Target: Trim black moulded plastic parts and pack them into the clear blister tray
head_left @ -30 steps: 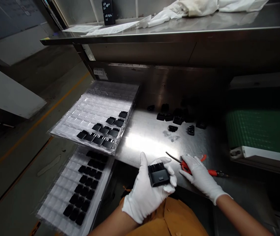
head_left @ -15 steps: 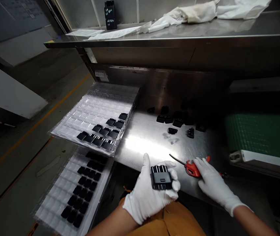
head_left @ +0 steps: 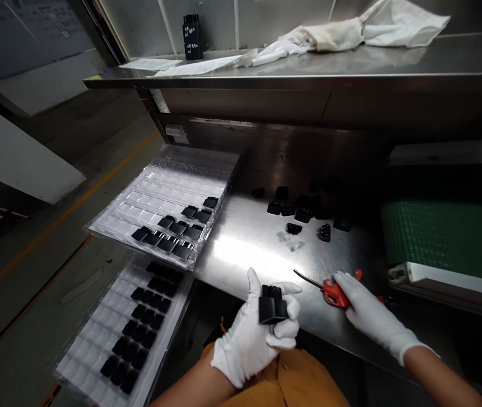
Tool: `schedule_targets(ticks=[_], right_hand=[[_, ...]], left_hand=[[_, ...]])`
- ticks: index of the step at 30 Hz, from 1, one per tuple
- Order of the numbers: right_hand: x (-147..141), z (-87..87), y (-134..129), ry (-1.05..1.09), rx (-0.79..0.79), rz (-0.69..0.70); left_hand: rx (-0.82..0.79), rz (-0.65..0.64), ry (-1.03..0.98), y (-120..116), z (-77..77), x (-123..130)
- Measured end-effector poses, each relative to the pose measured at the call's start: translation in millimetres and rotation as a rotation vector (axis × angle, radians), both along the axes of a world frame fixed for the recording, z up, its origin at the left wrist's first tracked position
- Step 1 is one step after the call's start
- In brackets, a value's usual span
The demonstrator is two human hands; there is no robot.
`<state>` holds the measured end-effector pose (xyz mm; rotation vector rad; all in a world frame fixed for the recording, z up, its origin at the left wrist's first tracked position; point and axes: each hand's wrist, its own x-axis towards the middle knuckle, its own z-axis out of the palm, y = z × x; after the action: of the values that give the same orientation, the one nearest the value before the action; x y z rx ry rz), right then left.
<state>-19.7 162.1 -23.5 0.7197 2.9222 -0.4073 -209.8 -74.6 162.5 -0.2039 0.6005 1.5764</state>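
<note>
My left hand (head_left: 247, 339), in a white glove, grips a black plastic connector housing (head_left: 271, 308) over the front edge of the metal bench. The housing is turned so a smooth side and its ribbed top show. To the right, my gloved right hand (head_left: 365, 311) is closed around a red air blow gun (head_left: 334, 294). Its thin dark nozzle points left towards the housing, apart from it. Behind my hands, several loose black parts (head_left: 304, 212) lie on the metal bench (head_left: 241, 249).
At left, a clear plastic tray (head_left: 117, 209) holds rows of black housings; a second tray (head_left: 83, 345) with more sits lower. A green conveyor belt (head_left: 448, 237) stands at right. The shelf (head_left: 351, 68) above carries papers, a white cloth (head_left: 334, 35) and a black block (head_left: 192, 37).
My left hand has rotated the housing, so its broad latched face no longer faces me. The right hand with the air blow gun has shifted slightly right and down.
</note>
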Motion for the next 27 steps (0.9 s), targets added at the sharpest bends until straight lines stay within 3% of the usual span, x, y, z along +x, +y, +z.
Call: schedule_targets(ticks=[4, 7, 12, 14, 20, 27], right_hand=[[-3, 5.1, 8, 0.023, 0.040, 0.067], [-2, 8.3, 12, 0.007, 0.107, 0.059], [4, 10.3, 21, -0.005, 0.103, 0.052], [5, 10.1, 25, 0.007, 0.120, 0.080], [0, 11.6, 26, -0.003, 0.162, 0.151], [1, 5.4, 19, 0.047, 0.077, 0.106]], left_hand=[[0.008, 0.051, 0.178, -3, 0.2, 5], [-0.099, 0.106, 0.441, -4, 5.0, 9], [-0.267, 0.011, 0.762, -2, 16.7, 12], [-0.299, -0.018, 0.766, -1, 18.4, 14], [-0.245, 0.048, 0.443, -3, 17.3, 23], [-0.235, 0.121, 0.440, -7, 19.0, 21]])
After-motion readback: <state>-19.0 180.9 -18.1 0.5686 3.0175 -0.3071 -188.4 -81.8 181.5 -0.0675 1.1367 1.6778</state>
